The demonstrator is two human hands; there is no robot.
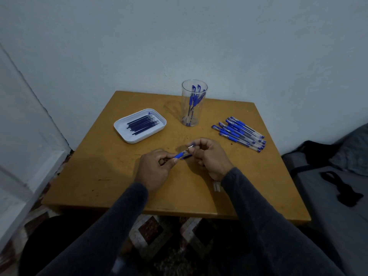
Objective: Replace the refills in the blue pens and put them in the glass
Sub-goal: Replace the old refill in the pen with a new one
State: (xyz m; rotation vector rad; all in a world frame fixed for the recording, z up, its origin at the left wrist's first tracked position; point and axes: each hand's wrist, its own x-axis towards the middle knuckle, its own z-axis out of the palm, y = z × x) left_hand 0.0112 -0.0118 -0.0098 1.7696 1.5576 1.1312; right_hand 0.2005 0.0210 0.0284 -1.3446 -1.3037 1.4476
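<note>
left hand (154, 166): pinching blue pen (180, 155) by grip | right hand (209, 156): fingers curled, pinching pen's metal tip | glass (194, 104): beyond hands, pens inside | refill tray (139, 125): beyond left hand | pen pile (240, 133): beyond right hand

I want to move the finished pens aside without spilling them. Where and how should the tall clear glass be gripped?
Grip the tall clear glass around its lower-middle wall, coming from the near side, probably with the right hand. It stands upright with straight cylindrical sides, so fingers wrap it easily. The blue pens inside lean up near the rim, so a top grasp seems poor.
</note>
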